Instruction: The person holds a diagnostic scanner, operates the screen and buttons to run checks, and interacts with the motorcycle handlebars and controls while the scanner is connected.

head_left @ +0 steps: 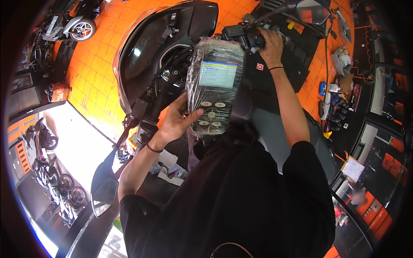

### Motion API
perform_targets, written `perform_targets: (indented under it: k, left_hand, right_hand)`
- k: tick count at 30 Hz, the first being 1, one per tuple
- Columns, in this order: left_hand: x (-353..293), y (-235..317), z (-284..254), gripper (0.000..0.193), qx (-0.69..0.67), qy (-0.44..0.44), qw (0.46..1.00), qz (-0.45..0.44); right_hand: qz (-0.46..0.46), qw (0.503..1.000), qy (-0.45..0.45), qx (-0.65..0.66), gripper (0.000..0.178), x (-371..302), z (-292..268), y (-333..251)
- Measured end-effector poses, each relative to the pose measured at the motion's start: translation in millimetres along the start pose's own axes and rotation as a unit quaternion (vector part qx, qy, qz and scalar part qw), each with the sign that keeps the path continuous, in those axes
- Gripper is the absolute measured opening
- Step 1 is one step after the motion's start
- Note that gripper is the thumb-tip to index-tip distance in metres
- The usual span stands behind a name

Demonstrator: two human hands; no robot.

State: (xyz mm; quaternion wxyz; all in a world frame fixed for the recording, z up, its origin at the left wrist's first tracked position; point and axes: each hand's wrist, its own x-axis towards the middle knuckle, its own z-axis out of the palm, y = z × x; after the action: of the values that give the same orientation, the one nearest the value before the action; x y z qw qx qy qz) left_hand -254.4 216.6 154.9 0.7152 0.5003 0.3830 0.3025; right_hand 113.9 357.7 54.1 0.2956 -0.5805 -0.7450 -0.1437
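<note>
A handheld diagnostic scanner (218, 96), wrapped in clear plastic, stands upright in front of my body with its screen lit. My left hand (174, 122) is closed around its lower left side, the thumb lying over the button pad. Further right, my right hand (271, 47) is wrapped round the right handlebar grip (257, 41) of a scooter. The scooter's dark front fairing (140, 56) lies ahead, beyond the handlebar. The scanner hides part of the handlebar's middle. Below my right forearm shows the grey-black seat (273, 133).
Mirrors stick out on both sides, the left mirror (104, 193) near my elbow and the right mirror (313, 12) beyond my hand. Parked motorcycles (53, 176) line the left. A grey bin (342, 62) and tools stand on the orange tiled floor (92, 64) and along the right.
</note>
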Motion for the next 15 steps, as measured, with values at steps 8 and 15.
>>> perform_targets:
  k: [8, 15]
  left_hand:
    - [0, 0, -1, 0.05, 0.006, 0.001, 1.0, -0.001]
    - [1, -4, -2, 0.052, 0.004, 0.0, 1.0, 0.008]
  right_hand:
    - [-0.009, 0.998, -0.063, 0.015, 0.082, 5, -11, 0]
    - [-0.037, 0.991, -0.126, 0.039, 0.101, 12, -18, 9]
